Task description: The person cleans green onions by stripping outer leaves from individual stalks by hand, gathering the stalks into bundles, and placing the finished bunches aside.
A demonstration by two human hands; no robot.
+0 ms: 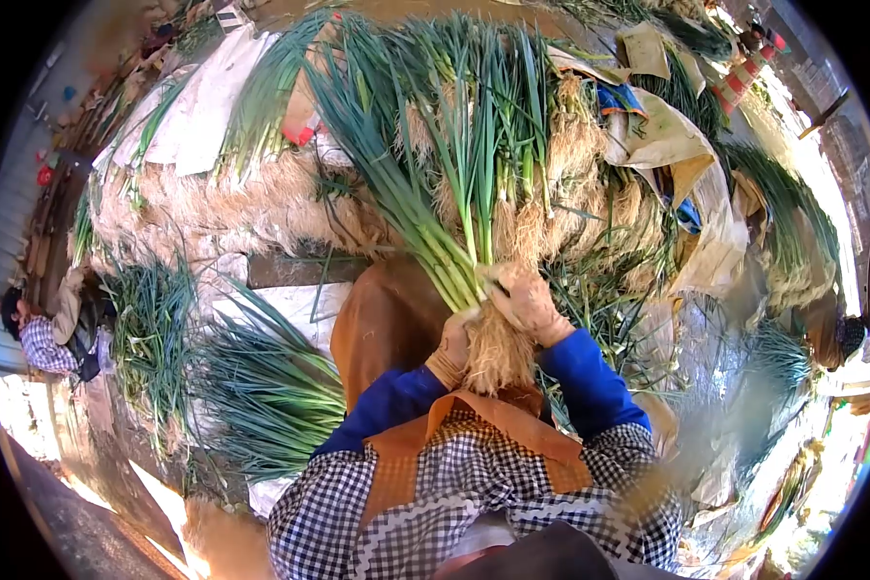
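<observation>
Both gloved hands are on a bunch of green onions (pixel 425 237) in front of my chest. Its green leaves fan up and to the left, and its pale hairy roots (pixel 498 353) hang toward me. My left hand (pixel 453 340) closes around the white stems just above the roots, on the left side. On the right, my right hand (pixel 530 302) is closed with its fingers against the stem bases and the top of the roots. Some of the fingers of both hands are hidden by the bunch and the gloves.
A long pile of onions with roots toward me (pixel 232 208) lies ahead. Loose onions (pixel 261 377) spread on the ground at my left. Pale sacking (pixel 686 174) covers part of the pile at right. Another person (pixel 48 333) is at the far left.
</observation>
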